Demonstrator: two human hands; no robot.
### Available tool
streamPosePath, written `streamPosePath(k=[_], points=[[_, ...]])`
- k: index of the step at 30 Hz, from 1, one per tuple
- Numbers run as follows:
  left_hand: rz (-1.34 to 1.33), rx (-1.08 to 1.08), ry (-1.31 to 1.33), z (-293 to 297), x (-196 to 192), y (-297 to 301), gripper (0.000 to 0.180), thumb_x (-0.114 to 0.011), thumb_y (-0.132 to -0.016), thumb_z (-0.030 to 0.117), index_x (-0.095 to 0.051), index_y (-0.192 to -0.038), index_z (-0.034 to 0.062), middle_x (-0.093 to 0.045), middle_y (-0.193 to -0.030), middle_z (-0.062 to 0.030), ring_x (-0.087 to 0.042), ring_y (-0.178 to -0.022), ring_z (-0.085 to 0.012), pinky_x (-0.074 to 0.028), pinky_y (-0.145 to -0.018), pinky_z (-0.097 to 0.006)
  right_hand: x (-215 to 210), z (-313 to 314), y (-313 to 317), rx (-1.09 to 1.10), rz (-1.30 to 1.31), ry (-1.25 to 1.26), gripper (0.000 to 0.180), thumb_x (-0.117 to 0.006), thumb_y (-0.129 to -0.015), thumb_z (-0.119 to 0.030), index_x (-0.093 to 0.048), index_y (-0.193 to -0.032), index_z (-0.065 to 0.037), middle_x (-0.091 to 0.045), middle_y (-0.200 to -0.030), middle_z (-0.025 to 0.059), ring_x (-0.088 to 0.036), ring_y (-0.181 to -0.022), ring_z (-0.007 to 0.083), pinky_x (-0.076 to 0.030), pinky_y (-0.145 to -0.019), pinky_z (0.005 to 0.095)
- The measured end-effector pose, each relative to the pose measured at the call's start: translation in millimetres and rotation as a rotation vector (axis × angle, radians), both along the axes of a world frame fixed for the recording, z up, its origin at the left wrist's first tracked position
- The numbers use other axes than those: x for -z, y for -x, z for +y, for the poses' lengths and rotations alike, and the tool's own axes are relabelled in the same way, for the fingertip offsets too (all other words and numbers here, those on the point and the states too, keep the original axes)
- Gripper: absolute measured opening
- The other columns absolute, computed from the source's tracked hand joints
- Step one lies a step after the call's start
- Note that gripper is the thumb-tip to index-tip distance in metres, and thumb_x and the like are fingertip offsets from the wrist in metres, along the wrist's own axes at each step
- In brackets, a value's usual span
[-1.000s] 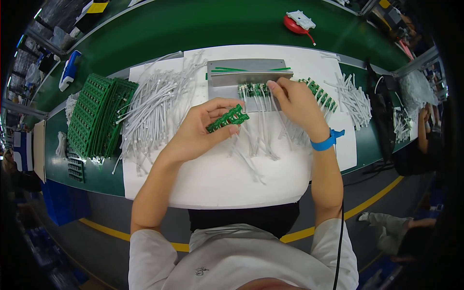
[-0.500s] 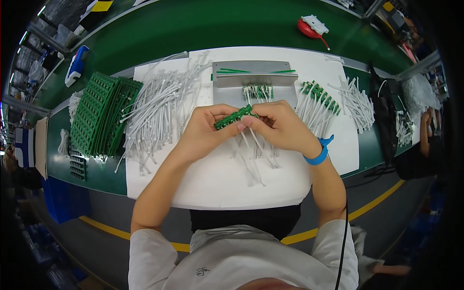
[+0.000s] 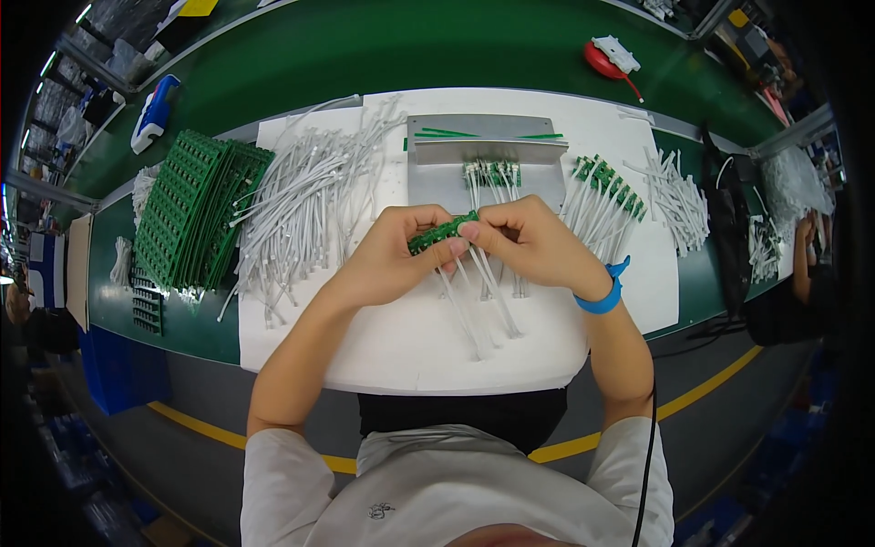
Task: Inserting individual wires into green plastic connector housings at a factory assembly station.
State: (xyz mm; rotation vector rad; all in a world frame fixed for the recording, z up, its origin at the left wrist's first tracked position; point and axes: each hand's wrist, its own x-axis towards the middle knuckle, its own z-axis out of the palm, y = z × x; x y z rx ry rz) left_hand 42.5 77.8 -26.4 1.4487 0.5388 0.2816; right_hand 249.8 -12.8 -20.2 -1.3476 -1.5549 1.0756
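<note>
A narrow green circuit board strip (image 3: 434, 240) is held between both hands above the white work surface. My left hand (image 3: 387, 260) is closed on its left part, thumb in front and fingers behind. At the strip's right end my right hand (image 3: 542, 246) is pinched, with a blue band (image 3: 602, 290) around its wrist; its fingertips hide what lies directly between them. White cables (image 3: 465, 314) hang from the strip toward me. Just behind the hands, a grey metal fixture (image 3: 437, 187) carries another small green board (image 3: 492, 171) with white cables.
At left stands a stack of green board panels (image 3: 187, 214), beside a big pile of white cables (image 3: 296, 196). Cabled boards (image 3: 606, 196) and a smaller cable bundle (image 3: 682, 205) lie at right. Farther back are a red round object (image 3: 603, 62) and a blue-and-white tool (image 3: 155, 114).
Both hands have come slightly lower in the view with the circuit board strip still between them. The hanging cables have swung a little. The background has shifted slightly right.
</note>
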Motion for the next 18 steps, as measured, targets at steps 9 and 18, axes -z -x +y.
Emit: streamPosePath(k=[9,18], points=[[-0.209,0.072,0.131,0,6,2,0.009,-0.071,-0.097,0.006,-0.068,-0.099,-0.0021,-0.068,-0.085,-0.0020,-0.062,-0.076,-0.0082,-0.052,-0.072,-0.024,-6,-1,-11,-0.191,0.411,0.237,0.048,-0.058,-0.107,-0.034,-0.062,-0.073,-0.001,-0.049,-0.063,-0.0055,-0.035,-0.058,0.0048,-0.029,-0.052,0.0274],[-0.150,-0.055,0.081,3,0,-4,0.033,-0.068,-0.095,0.002,-0.064,-0.127,-0.0044,-0.070,-0.106,-0.0070,-0.063,-0.084,-0.0118,-0.053,-0.081,-0.025,11,13,-22,0.545,-0.482,-0.321,0.041,-0.070,-0.098,-0.034,-0.062,-0.073,-0.002,-0.054,-0.054,0.0100,-0.049,-0.045,0.0222,-0.036,-0.046,0.0360]])
